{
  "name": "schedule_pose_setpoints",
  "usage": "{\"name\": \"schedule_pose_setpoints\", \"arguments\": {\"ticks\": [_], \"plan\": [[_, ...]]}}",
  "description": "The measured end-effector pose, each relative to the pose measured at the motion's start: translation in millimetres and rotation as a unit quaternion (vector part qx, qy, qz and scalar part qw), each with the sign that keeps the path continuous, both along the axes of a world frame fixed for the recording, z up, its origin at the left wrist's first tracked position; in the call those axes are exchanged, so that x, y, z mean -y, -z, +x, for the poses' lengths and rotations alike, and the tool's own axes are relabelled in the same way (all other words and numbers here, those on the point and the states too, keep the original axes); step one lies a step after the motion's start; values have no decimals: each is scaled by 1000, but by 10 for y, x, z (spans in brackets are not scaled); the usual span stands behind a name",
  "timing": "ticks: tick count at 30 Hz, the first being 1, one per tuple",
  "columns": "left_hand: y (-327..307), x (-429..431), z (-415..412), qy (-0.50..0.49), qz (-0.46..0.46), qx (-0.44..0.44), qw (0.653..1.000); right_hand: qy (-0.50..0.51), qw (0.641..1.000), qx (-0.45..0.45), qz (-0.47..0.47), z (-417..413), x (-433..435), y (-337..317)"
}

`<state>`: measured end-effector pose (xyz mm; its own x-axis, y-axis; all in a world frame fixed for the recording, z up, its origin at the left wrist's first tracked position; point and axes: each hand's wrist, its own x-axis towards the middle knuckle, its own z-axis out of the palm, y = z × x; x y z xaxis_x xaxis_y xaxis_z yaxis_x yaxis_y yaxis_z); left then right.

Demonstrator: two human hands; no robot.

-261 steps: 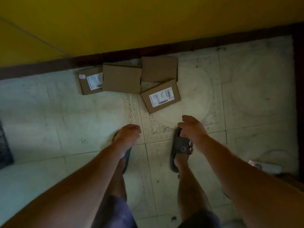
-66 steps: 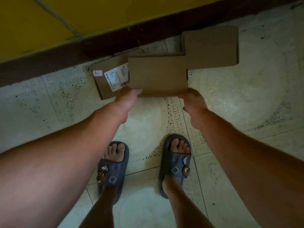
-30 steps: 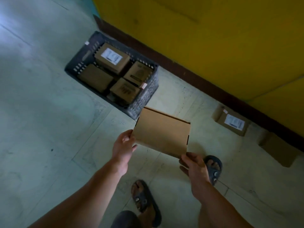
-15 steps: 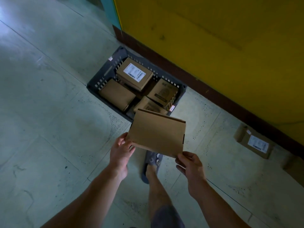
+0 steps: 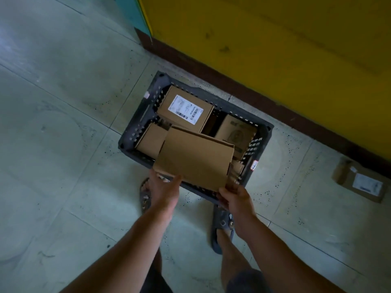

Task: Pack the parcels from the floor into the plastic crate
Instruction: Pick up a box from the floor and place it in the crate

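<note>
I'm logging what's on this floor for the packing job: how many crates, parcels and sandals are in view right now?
Crates: 1
Parcels: 6 (the held parcel, 4 inside the crate, the last mostly hidden, 1 on the floor)
Sandals: 2
Total: 9

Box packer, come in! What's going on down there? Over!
Left hand, right hand: both gripping flat plain brown cardboard parcel. Held above dark slotted plastic crate, not set down. Brown boxes crowd crate.
</note>
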<state>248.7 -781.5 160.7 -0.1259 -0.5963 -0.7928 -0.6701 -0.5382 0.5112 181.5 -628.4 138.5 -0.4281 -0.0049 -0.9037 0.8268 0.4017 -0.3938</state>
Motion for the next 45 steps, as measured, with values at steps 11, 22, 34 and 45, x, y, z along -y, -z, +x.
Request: {"name": "schedule_pose_setpoints", "arguments": {"ticks": [11,22,34,45], "plan": [[1060,1713,-176,423,-142,144,883,66,996,29,46,161,1268,865],[1391,1940,-76,590,-59,261,762,-161,975,82,126,234,1806,1227],[928,1369,-414,573,-12,16,820,-78,993,42,75,68,1336,610],[265,-563,-598,554,2,-4,832,44,999,0,7,90,-460,33]]}}
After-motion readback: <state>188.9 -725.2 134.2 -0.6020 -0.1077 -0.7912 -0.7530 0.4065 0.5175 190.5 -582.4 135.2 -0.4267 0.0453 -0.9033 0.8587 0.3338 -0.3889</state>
